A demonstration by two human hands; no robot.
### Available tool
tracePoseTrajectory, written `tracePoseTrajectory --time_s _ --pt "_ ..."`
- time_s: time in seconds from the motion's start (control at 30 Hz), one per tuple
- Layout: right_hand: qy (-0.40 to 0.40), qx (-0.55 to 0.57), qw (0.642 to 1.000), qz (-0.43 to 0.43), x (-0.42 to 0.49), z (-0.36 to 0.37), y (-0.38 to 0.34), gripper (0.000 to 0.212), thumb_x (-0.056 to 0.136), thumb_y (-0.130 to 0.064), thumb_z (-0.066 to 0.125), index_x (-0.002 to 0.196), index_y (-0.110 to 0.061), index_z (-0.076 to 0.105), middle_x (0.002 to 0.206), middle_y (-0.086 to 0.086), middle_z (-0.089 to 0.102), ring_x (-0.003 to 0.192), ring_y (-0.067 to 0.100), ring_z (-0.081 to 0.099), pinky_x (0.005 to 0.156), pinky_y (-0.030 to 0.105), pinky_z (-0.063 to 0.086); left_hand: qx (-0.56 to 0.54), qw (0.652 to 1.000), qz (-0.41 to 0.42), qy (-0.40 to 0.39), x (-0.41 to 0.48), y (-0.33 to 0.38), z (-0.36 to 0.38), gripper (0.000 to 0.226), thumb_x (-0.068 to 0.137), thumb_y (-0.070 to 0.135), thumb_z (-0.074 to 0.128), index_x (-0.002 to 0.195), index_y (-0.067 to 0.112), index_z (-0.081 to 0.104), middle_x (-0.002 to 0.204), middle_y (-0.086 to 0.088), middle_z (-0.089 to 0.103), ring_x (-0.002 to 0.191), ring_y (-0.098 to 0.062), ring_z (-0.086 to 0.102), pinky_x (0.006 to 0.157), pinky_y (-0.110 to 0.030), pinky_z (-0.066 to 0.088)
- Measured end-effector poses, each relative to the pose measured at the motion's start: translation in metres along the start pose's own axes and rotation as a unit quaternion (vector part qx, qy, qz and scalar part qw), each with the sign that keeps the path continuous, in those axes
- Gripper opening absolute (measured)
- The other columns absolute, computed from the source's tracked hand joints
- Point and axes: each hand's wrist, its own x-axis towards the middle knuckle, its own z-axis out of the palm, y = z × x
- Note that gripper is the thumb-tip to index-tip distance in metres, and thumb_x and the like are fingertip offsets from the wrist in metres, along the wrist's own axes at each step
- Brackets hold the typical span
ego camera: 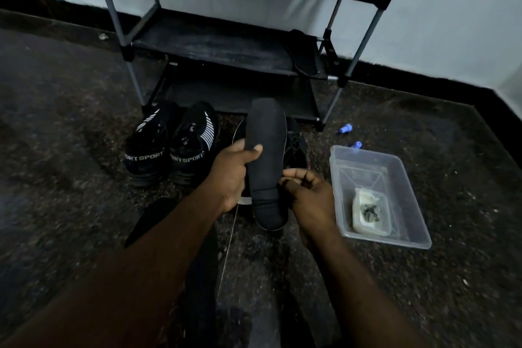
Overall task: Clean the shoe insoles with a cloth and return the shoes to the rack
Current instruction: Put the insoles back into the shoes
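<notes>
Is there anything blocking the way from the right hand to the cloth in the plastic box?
Nothing visible blocks it. The right hand is beside the insole, and the cloth lies in the open clear box just to its right, with only the box's low wall between them.

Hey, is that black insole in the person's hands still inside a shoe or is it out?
Out. The insole is held free above the floor, left hand gripping its side, right hand at its heel end.

two sneakers (172, 147), two insoles (265, 161), one tub (378, 195)
</notes>
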Motion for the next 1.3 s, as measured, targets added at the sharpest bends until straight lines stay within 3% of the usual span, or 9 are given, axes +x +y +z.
tracePoseTrajectory --time_s 0.13,0.27,0.37,0.5,0.73,0.9,1.0,1.17,1.3 --pt "-0.014 -0.026 1.000 -0.005 0.006 0.003 -0.001 0.020 0.080 -0.035 0.082 0.097 -0.027 0.077 0.091 0.005 0.079 0.090 0.028 0.076 0.085 0.052 0.061 0.019 0.996 0.039 0.077 0.014 0.005 0.003 0.021 0.105 0.007 0.054 0.111 0.014 0.073 0.108 -0.008 0.079 0.110 -0.031 0.072 0.097 -0.048 0.058" --pt "-0.069 0.029 0.997 0.016 0.000 0.008 0.008 0.022 0.093 -0.003 0.073 0.114 0.000 0.067 0.086 0.018 0.074 0.068 0.023 0.071 0.059 0.032 0.057 0.007 0.990 0.055 0.128 0.047 0.020 0.009 0.019 0.104 0.007 0.057 0.103 0.016 0.073 0.105 -0.008 0.079 0.107 -0.030 0.073 0.099 -0.051 0.057" --pt "-0.022 0.063 0.998 0.001 0.021 0.018 0.002 0.022 0.092 0.006 0.069 0.113 0.001 0.063 0.078 0.017 0.070 0.057 0.017 0.067 0.053 0.027 0.054 0.003 0.990 0.074 0.116 0.071 0.037 0.021 0.017 0.103 0.007 0.058 0.104 0.016 0.073 0.106 -0.007 0.078 0.106 -0.029 0.073 0.099 -0.049 0.058" --pt "0.013 0.119 0.993 -0.005 0.073 0.036 -0.029 0.021 0.092 0.006 0.069 0.111 0.001 0.063 0.081 0.019 0.070 0.059 0.016 0.069 0.058 0.027 0.057 0.083 0.989 0.082 0.086 0.098 0.057 0.037 0.034 0.099 0.001 0.059 0.127 0.020 0.065 0.112 -0.003 0.075 0.097 -0.018 0.072 0.086 -0.040 0.062" --pt "0.017 0.127 0.992 -0.013 0.187 0.063 -0.070 0.025 0.086 -0.003 0.077 0.107 0.003 0.064 0.081 0.015 0.071 0.065 0.019 0.069 0.063 0.031 0.058 0.121 0.986 0.070 0.086 0.156 0.082 0.057 0.082 0.095 -0.006 0.057 0.159 0.038 0.030 0.128 -0.007 0.068 0.105 -0.025 0.072 0.065 -0.031 0.062" --pt "0.035 0.038 0.998 -0.040 0.242 0.075 -0.088 0.029 0.084 -0.016 0.085 0.071 -0.013 0.058 0.061 0.006 0.068 0.060 0.020 0.071 0.071 0.044 0.064 0.175 0.979 0.065 0.084 0.185 0.096 0.061 0.049 0.098 -0.002 0.055 0.140 0.022 0.059 0.128 -0.010 0.068 0.103 -0.024 0.072 0.071 -0.026 0.062" --pt "0.059 0.004 0.996 -0.061 0.263 0.080 -0.094 0.034 0.075 -0.024 0.091 0.076 -0.013 0.058 0.071 0.013 0.071 0.061 0.024 0.075 0.068 0.051 0.065 0.180 0.976 0.071 0.096 0.196 0.095 0.062 0.034 0.098 0.002 0.059 0.129 0.016 0.066 0.119 -0.011 0.072 0.099 -0.023 0.073 0.072 -0.026 0.060" --pt "0.063 -0.067 0.990 -0.108 0.266 0.087 -0.089 0.029 0.072 -0.043 0.086 0.070 -0.020 0.068 0.071 0.001 0.076 0.072 0.022 0.076 0.076 0.047 0.064 0.170 0.977 0.089 0.093 0.195 0.086 0.057 0.057 0.097 0.007 0.062 0.151 0.020 0.049 0.127 -0.007 0.068 0.111 -0.024 0.069 0.084 -0.031 0.058" --pt "0.096 -0.102 0.979 -0.147 0.219 0.074 -0.076 0.025 0.087 -0.043 0.075 0.073 -0.023 0.071 0.072 -0.008 0.074 0.076 0.014 0.072 0.083 0.041 0.061 0.162 0.981 0.096 0.054 0.171 0.074 0.047 0.070 0.096 0.004 0.061 0.157 0.031 0.039 0.131 -0.004 0.068 0.098 -0.018 0.073 0.081 -0.028 0.061"
